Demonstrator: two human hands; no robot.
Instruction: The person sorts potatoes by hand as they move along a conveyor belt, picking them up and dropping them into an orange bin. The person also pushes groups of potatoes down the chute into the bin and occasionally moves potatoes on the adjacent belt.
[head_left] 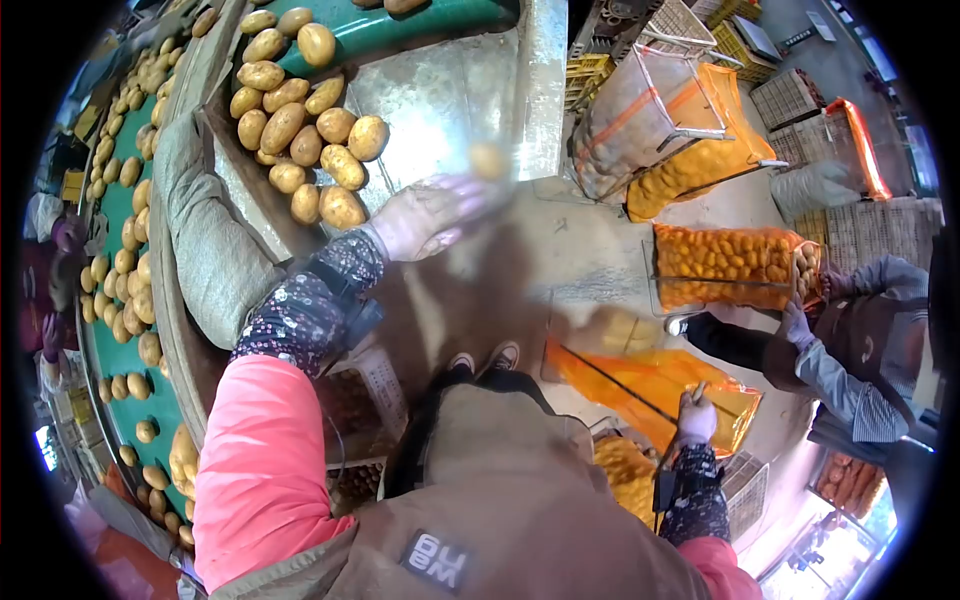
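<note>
head view is where i am watching the left hand (430, 215) reaching out past the pile of potatoes (300, 140) lying on the metal chute (440, 90). its fingers are spreading wide and blurring, with one blurred potato (488, 160) just off the fingertips; i cannot tell if they are touching. the right hand (695, 418) is gripping the rim of an orange mesh bag (650, 385), fingers clamping around it, near the shoes (480, 358). further right, a co-worker's hand (797, 325) is steadying a filled orange sack (735, 265).
</note>
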